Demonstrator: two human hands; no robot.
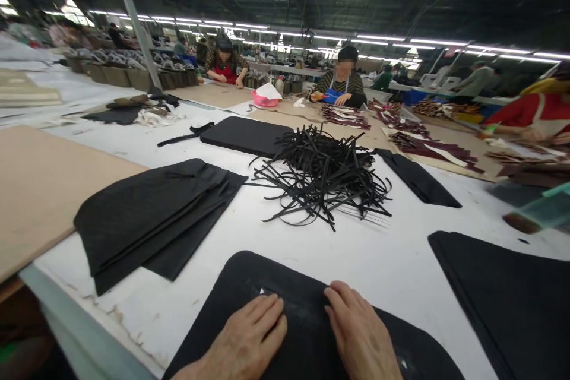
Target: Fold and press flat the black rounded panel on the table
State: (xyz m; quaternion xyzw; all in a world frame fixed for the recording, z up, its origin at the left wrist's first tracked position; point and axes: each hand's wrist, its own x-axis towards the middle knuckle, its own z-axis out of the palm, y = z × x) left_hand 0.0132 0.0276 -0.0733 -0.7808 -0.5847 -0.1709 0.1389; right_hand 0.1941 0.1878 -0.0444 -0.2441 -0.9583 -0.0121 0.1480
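Observation:
A black panel (249, 273) with rounded corners lies on the white tabletop at the near edge of the view. My left hand (252, 332) rests on it, palm down, fingers stretched out and close to a small white mark. On the same panel lies my right hand (358, 329), its fingertips at the far edge and its fingers extended. Neither hand appears to hold anything. Beyond the panel is a tangled heap of thin black strips (329, 175). Folded black fabric pieces (164, 208) lie to the left of it.
Another black panel (247, 133) lies behind, and a stack of black sheets (512, 303) sits at right. A tan board (53, 184) covers the left side. A black piece (418, 178) and a pink bowl (266, 98) lie farther off. Co-workers (342, 83) sit across the table.

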